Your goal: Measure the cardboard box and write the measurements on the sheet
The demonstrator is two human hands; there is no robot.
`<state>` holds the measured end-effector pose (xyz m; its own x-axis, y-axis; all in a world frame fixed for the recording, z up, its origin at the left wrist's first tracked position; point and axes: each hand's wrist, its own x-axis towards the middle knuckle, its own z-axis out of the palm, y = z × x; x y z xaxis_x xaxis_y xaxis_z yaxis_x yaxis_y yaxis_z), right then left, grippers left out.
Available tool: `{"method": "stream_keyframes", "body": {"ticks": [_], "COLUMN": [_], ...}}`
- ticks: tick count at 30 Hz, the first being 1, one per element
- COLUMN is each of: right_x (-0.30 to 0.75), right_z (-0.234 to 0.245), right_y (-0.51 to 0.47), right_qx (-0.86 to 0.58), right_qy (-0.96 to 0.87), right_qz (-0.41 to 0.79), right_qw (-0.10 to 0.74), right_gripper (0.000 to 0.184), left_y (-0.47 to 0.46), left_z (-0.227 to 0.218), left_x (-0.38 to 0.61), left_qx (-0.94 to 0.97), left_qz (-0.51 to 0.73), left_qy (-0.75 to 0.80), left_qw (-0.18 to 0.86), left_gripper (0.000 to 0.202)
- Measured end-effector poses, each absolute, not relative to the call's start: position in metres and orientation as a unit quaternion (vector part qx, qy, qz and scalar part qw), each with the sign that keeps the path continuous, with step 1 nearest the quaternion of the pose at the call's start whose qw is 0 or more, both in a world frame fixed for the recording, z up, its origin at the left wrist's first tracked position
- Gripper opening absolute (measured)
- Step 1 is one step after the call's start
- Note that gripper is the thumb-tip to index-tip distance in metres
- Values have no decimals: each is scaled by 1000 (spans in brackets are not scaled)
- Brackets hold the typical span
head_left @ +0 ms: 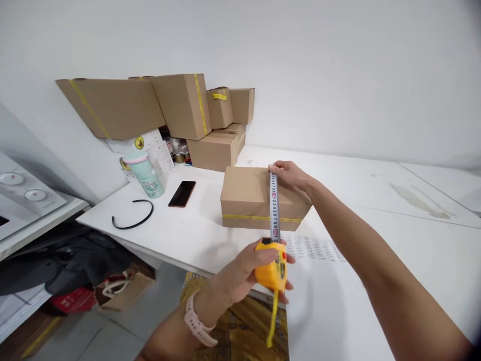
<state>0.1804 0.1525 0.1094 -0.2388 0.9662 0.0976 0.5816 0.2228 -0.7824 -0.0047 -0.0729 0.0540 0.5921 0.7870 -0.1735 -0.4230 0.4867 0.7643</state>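
My left hand (246,271) is closed around a yellow tape measure case (272,271) near the table's front edge. Its blade (274,205) runs out across the top of a small cardboard box (244,193) with a yellow tape band. My right hand (289,174) pinches the blade's far end at the box's back edge. The box sits on the white table (376,240). A printed sheet of paper (313,248) lies just in front of the box.
A stack of cardboard boxes (180,108) leans against the wall at the back left. A mint cup (145,173), a black phone (182,193) and a black curved band (133,218) lie on the table's left part. Bags (75,260) sit on the floor at the left.
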Motion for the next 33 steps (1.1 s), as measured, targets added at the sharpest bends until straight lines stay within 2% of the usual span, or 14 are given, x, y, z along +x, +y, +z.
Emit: {"method": "stream_keyframes", "body": {"ticks": [4, 9, 13, 24, 28, 30, 33], "right_x": [168, 166, 167, 163, 177, 196, 232], "right_z": [111, 92, 81, 85, 96, 99, 88], "right_y": [183, 212, 218, 211, 205, 198, 173], "right_qx": [-572, -578, -562, -573, -537, -536, -570], "right_qy": [-713, -699, -707, -699, -653, -619, -595], "right_qz": [294, 305, 304, 305, 351, 342, 274], "right_qw": [279, 290, 303, 299, 402, 461, 497], "right_gripper": [33, 29, 24, 30, 33, 41, 51], "left_y": [-46, -25, -33, -24, -40, -52, -63], "left_z": [64, 73, 68, 70, 74, 70, 53], "left_x": [20, 25, 30, 29, 13, -7, -47], "left_qx": [343, 342, 362, 355, 388, 426, 451], "left_qz": [435, 424, 420, 400, 421, 467, 555], "left_qy": [275, 330, 315, 335, 355, 383, 455], "left_qw": [786, 771, 770, 776, 739, 673, 529], "left_gripper": [60, 52, 49, 48, 51, 51, 56]}}
